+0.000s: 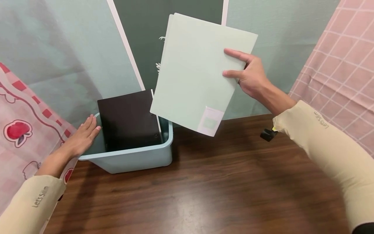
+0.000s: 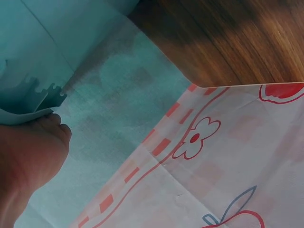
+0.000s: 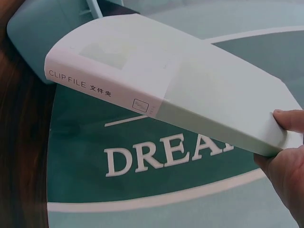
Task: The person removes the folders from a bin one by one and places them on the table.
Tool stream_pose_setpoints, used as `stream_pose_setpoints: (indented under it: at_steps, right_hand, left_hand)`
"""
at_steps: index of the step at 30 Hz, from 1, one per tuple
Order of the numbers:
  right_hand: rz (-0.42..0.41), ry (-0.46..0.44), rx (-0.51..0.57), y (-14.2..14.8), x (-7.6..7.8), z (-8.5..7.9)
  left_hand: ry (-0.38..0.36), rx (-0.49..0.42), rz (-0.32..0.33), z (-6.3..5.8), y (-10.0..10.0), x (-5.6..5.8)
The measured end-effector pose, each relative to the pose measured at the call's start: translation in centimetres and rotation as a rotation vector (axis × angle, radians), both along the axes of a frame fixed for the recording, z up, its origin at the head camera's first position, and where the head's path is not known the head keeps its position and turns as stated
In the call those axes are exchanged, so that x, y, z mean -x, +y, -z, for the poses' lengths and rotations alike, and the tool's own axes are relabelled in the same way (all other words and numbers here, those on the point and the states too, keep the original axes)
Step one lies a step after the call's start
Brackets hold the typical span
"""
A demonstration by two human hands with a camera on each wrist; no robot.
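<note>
A pale green clip file (image 1: pixel 201 71) is held up off the table by my right hand (image 1: pixel 251 76), which grips its spine edge. The spine reads "CLIP FILE" in the right wrist view, where the file (image 3: pixel 209 90) tilts above the backdrop and the hand (image 3: pixel 289 156) pinches one end. My left hand (image 1: pixel 83 136) rests on the left rim of a light blue bin (image 1: pixel 137 159), fingers extended. Inside the bin leans a black folder (image 1: pixel 128 120) with a white edge. In the left wrist view, part of the left hand (image 2: pixel 35 161) shows beside the bin.
The bin stands at the back left of the brown wooden table (image 1: pixel 210 188). A grey-green curtain (image 1: pixel 263 58) hangs behind. Pink cloths hang at the left (image 1: pixel 26 130) and right (image 1: pixel 344 58). A small black object (image 1: pixel 268 134) shows under the right sleeve.
</note>
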State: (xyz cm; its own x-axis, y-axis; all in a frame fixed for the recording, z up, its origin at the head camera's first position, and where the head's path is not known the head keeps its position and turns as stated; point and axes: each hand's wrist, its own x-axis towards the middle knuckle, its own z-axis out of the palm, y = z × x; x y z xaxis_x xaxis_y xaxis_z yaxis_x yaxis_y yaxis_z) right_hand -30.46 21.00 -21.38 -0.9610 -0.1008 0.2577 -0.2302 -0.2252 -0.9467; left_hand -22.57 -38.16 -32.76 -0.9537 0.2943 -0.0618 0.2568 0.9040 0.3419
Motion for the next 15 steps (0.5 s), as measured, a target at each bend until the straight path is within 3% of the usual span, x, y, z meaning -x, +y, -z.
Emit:
stream_pose_setpoints:
  at_steps: [15]
  right_hand:
    - [0.049,-0.077,-0.034,5.9,-0.7,1.4]
  left_hand:
    - [0.004,-0.03,0.038,-0.4,-0.2,-0.9]
